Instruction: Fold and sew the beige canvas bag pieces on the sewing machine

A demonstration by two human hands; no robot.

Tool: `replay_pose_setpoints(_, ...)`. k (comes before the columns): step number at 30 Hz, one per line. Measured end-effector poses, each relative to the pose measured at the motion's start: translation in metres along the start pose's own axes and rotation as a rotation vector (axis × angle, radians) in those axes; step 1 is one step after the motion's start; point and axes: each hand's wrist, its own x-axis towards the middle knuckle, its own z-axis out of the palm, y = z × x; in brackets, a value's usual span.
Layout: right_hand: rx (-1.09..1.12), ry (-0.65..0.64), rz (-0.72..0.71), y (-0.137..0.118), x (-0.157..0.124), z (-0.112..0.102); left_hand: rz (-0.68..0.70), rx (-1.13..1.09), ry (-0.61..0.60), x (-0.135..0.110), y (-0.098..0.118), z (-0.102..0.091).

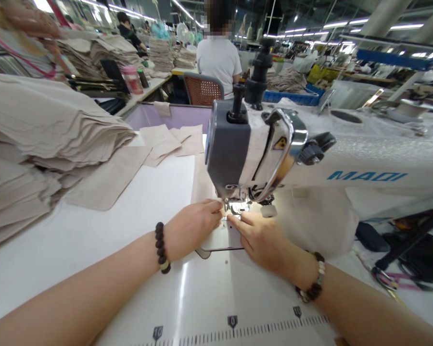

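Observation:
A beige fabric piece (201,180) lies under the head of a sewing machine (228,149), stretching back along its left side. More beige fabric (319,223) spreads beneath the arm on the right. My left hand (193,229) is closed at the fabric's near edge, left of the presser foot (234,206), with fingertips pressed together and partly hidden. Close to the foot from the right, my right hand (265,240) has its index finger stretched toward the needle area and its other fingers spread over the metal needle plate (222,238). A lamp lights the fingertips.
Tall stacks of beige cut fabric (50,125) cover the table's left side. Several small beige pieces (162,142) lie behind. A ruler scale (234,332) runs along the front edge. Pink-handled scissors (397,282) rest at right. A person in white (218,60) sits ahead.

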Motion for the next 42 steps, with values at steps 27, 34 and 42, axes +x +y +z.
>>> replay_pose_setpoints(27,0.014,0.008,-0.019,-0.0001,-0.0006,-0.0012,-0.021,0.008,-0.004,0.0030,-0.0005,-0.0060)
replay_pose_setpoints(34,-0.006,0.012,-0.013,-0.0008,-0.0007,-0.0009,-0.017,0.017,-0.010,0.0023,0.0001,-0.0066)
replay_pose_setpoints(42,-0.005,-0.019,-0.006,-0.0001,-0.0013,-0.0010,-0.024,0.019,0.023,0.0012,-0.0038,-0.0080)
